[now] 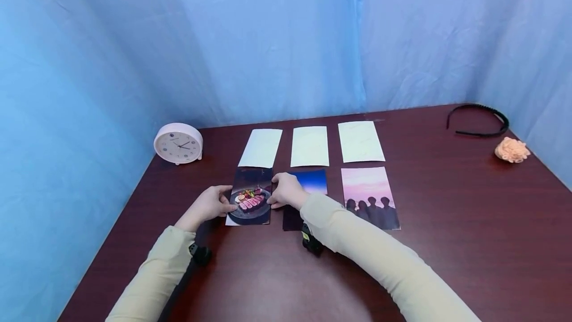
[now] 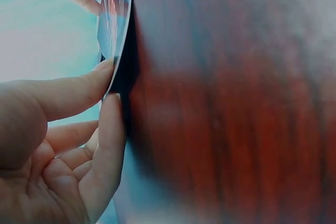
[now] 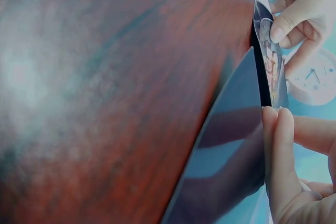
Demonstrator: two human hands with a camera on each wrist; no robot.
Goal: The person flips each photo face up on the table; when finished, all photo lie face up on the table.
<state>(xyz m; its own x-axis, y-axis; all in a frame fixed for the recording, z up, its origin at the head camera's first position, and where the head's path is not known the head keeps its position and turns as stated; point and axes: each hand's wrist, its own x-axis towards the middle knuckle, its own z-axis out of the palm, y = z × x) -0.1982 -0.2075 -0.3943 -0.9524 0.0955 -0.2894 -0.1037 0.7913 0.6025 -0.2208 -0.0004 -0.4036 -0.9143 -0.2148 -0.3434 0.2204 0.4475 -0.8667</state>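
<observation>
Both side edges of the food photo [image 1: 252, 201], which bows slightly over the surface [image 1: 268, 282] in front of the leftmost white card [image 1: 261, 148], are pinched by the left hand [image 1: 212, 207] and right hand [image 1: 288, 192], probably the best hold for something apparently light, glossy and easily creased.
</observation>
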